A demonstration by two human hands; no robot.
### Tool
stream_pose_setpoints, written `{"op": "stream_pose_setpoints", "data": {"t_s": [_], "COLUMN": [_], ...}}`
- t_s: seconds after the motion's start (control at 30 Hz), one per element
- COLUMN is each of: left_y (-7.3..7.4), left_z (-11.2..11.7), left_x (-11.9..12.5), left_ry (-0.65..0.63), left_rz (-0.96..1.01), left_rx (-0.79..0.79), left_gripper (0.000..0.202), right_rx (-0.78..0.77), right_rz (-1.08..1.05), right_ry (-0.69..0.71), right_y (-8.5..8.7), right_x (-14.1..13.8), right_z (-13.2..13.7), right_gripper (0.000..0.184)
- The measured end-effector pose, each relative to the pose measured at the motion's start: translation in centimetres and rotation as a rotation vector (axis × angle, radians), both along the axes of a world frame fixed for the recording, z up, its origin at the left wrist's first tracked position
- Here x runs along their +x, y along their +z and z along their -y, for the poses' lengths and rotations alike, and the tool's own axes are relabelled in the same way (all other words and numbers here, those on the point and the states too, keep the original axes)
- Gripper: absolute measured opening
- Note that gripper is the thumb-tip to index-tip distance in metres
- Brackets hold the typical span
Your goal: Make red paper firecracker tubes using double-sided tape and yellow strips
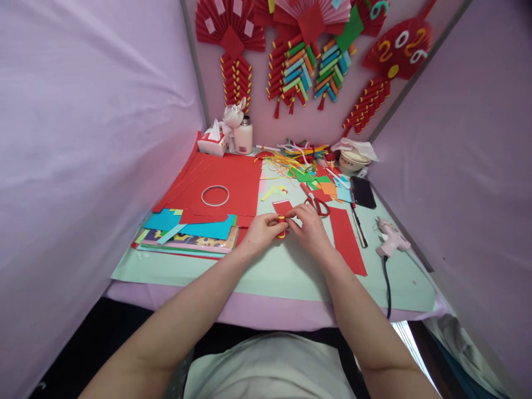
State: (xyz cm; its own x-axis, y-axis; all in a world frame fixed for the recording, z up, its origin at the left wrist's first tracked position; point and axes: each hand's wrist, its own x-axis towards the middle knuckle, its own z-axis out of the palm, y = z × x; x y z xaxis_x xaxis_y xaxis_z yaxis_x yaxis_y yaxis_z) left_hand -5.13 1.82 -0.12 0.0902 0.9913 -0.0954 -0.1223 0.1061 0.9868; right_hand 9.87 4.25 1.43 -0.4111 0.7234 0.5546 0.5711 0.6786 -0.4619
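Note:
My left hand (261,233) and my right hand (308,226) meet over the pale green mat (286,271), both pinched on a small red paper roll with a yellow band (281,226). The roll stands between the fingertips, partly hidden by them. A small red paper piece (282,206) lies just behind it. Red-handled scissors (316,204) rest beside my right hand.
Large red sheets (233,183) with a ring of tape (215,195) lie at the left, above a stack of coloured paper (189,235). A red strip (347,238), pens (358,224), a phone (363,192), a glue gun (390,238), paper scraps (307,166), a bowl (352,160).

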Motion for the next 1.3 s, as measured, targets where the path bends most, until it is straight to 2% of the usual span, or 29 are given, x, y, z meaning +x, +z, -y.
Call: {"op": "stream_pose_setpoints", "data": {"t_s": [0.53,0.97,1.3], "left_y": [-0.16,0.06,-0.11], "left_z": [-0.15,-0.13,-0.2], "left_x": [-0.16,-0.07,-0.2], "left_ry": [-0.013,0.007,-0.014], "left_rz": [0.031,0.142,0.1], "left_rx": [-0.025,-0.143,-0.097], "left_gripper": [0.029,0.03,0.031], "right_rx": [-0.065,0.008,-0.052], "right_rz": [-0.032,0.009,-0.03], "right_ry": [0.009,0.021,0.015], "right_y": [-0.06,0.05,-0.06], "right_x": [0.14,0.18,0.15], "right_z": [-0.1,0.07,-0.04], "right_gripper": [0.008,0.008,0.008]}}
